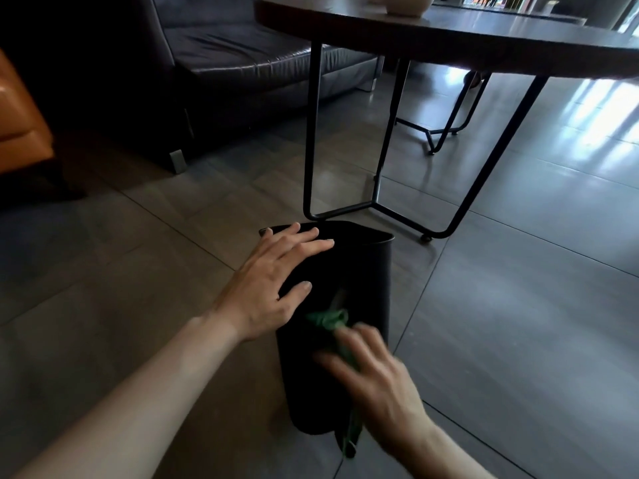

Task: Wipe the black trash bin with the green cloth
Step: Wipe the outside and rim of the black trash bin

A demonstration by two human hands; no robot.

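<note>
The black trash bin lies tipped on the tiled floor, its open mouth facing away from me. My left hand rests flat on the bin's upper left side, fingers spread toward the rim. Blurred with motion, my right hand presses the bunched green cloth against the bin's side. A strip of the cloth hangs down below that hand near the bin's base.
A round dark table on thin black metal legs stands just beyond the bin. A dark leather sofa is at the back left, an orange seat at the far left. Glossy grey floor tiles extend to the right.
</note>
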